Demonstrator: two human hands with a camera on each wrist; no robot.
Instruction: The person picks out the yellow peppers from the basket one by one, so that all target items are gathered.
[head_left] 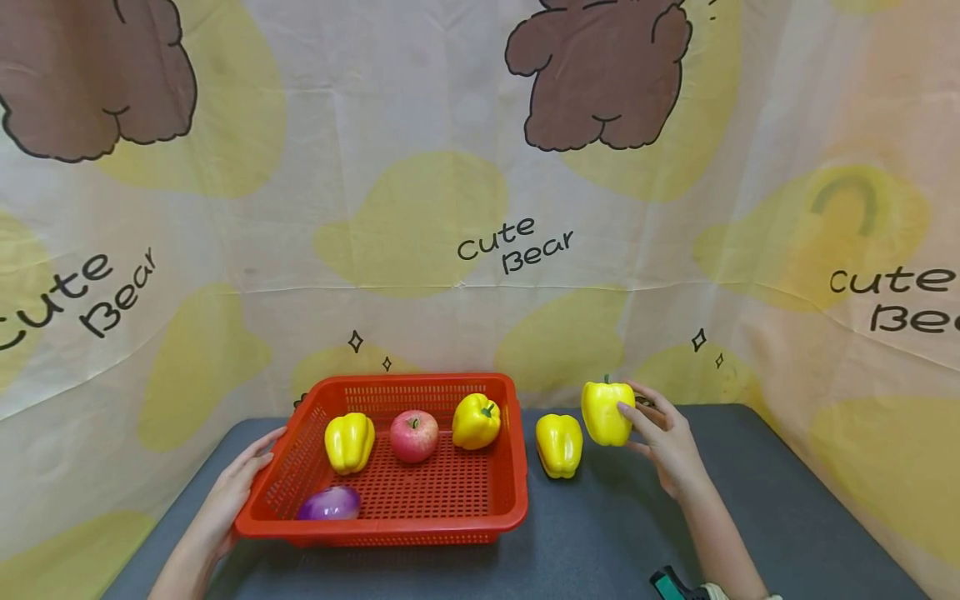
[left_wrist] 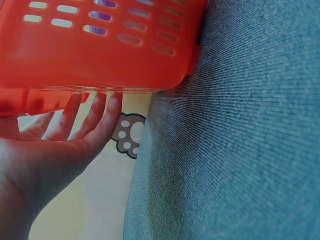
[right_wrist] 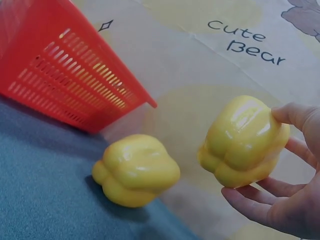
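My right hand (head_left: 667, 442) holds a yellow bell pepper (head_left: 606, 412) between thumb and fingers, raised above the dark table with its stem upward. Just left of it, another yellow bell pepper (head_left: 558, 446) lies on the table outside the red plastic basket (head_left: 420, 527). Against the basket's left side rests my left hand (head_left: 234, 492); in the left wrist view its extended fingers (left_wrist: 104, 122) touch the outer wall below the rim. Inside the basket are a yellow bell pepper (head_left: 349, 442), a red apple (head_left: 414, 436), another yellow bell pepper (head_left: 476, 422) and a purple onion (head_left: 330, 503), partly hidden by the front rim.
A dark blue-grey cloth covers the table (head_left: 600, 533). Behind it hangs a printed curtain (head_left: 420, 325) with bears and lettering, close to the basket's back edge. A dark and green wrist strap (head_left: 670, 585) shows at the bottom right.
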